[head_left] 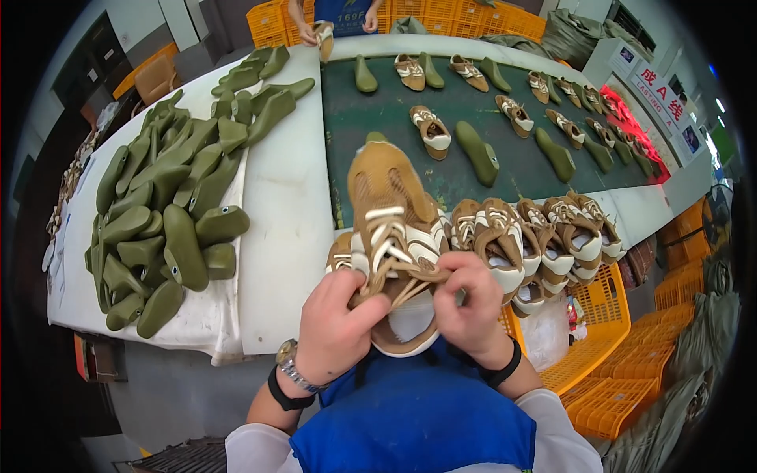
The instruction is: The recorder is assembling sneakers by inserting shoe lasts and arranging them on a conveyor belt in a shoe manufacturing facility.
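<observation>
A brown sneaker [385,177] with white laces and trim is held up in front of my blue apron [410,418], its toe pointing away from me. My left hand [335,327] is closed on the left side of its opening, thumb and fingers at the lace area. My right hand [475,303] pinches the right side of the opening, with its fingers curled. Beige lace strands [408,293] stretch between the two hands. The white insole [410,322] shows inside the heel.
Green shoe lasts [183,244] lie heaped on the white table at left. Sneakers [430,130] and lasts stand on the green belt [371,118]. More sneakers [497,229] line the near edge, right, above a yellow crate [611,311]. Across the table, a person [339,16] holds a shoe.
</observation>
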### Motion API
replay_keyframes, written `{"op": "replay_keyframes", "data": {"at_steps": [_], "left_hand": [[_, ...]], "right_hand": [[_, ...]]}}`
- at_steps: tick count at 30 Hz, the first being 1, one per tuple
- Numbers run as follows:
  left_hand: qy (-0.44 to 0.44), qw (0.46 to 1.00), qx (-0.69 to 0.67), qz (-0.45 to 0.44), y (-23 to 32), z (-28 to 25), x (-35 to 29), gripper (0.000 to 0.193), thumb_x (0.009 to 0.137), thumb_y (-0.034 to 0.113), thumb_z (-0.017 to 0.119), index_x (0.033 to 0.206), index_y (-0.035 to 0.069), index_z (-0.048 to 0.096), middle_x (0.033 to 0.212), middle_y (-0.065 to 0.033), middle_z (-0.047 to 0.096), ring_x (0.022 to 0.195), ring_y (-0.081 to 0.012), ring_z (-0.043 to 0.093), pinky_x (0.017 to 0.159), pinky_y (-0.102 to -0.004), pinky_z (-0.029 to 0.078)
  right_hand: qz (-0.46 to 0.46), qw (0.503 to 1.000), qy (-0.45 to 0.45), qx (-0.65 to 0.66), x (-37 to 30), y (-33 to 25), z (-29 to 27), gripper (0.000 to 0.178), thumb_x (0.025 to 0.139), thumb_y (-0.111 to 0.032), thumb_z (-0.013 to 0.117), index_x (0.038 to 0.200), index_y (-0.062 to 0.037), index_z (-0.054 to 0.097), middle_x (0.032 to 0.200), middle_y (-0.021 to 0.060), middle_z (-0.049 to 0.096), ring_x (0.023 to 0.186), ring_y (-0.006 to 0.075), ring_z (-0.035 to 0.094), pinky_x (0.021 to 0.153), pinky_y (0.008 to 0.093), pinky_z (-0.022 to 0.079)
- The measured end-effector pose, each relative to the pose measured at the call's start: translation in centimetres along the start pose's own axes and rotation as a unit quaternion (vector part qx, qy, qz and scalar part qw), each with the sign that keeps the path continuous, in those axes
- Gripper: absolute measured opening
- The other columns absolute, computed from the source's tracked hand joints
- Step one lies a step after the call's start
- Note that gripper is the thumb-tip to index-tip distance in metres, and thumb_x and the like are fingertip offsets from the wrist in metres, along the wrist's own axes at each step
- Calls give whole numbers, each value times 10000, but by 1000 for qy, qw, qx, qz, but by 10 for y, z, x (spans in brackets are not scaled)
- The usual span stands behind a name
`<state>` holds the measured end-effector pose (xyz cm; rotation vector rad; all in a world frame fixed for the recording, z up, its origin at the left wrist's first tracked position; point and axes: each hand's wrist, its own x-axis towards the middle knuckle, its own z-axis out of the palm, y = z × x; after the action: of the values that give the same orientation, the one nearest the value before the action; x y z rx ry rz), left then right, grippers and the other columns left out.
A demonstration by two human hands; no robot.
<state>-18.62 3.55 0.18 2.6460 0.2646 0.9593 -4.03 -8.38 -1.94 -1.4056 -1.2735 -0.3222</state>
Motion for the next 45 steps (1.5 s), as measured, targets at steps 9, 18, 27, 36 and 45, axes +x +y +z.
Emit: {"op": "replay_keyframes", "data": {"at_steps": [9,18,27,36,45], "left_hand": [[39,997,-56,-38,-7,6,0,304,699,-12,598,981,96,627,866,-115,534,760,-298,542,642,-358,466],[-64,996,-60,-29,3,3,-26,791,620,334,836,1255,66,448,1376,-243,296,1236,-419,390,1024,-469,341],[31,975,-113,-188,-38,1,-41,439,588,117,839,917,41,558,1434,-294,250,1253,-395,411,999,-388,382],[72,940,-175,-282,-113,7,-41,429,638,50,770,969,18,499,1442,-199,268,1127,-252,497,848,-305,467],[-31,983,-67,-169,-226,139,115,458,670,215,789,1011,34,543,1324,-264,395,1239,-384,398,954,-403,401]], "right_hand": [[52,997,-54,12,5,1,7,311,704,69,599,1004,-5,564,882,135,610,702,274,592,602,326,489],[81,995,-55,-8,14,-1,22,312,726,18,611,1035,-17,588,902,149,606,807,318,600,695,372,498],[110,982,-144,55,-7,6,-41,324,775,-54,663,1090,-31,594,1015,123,601,875,247,613,749,339,505],[728,675,-31,117,-221,105,-244,286,829,-214,648,970,34,640,899,140,662,817,237,652,720,327,522],[648,638,-101,-404,-343,190,-166,433,707,-394,683,952,-38,646,830,220,657,807,391,629,730,447,498]]}}
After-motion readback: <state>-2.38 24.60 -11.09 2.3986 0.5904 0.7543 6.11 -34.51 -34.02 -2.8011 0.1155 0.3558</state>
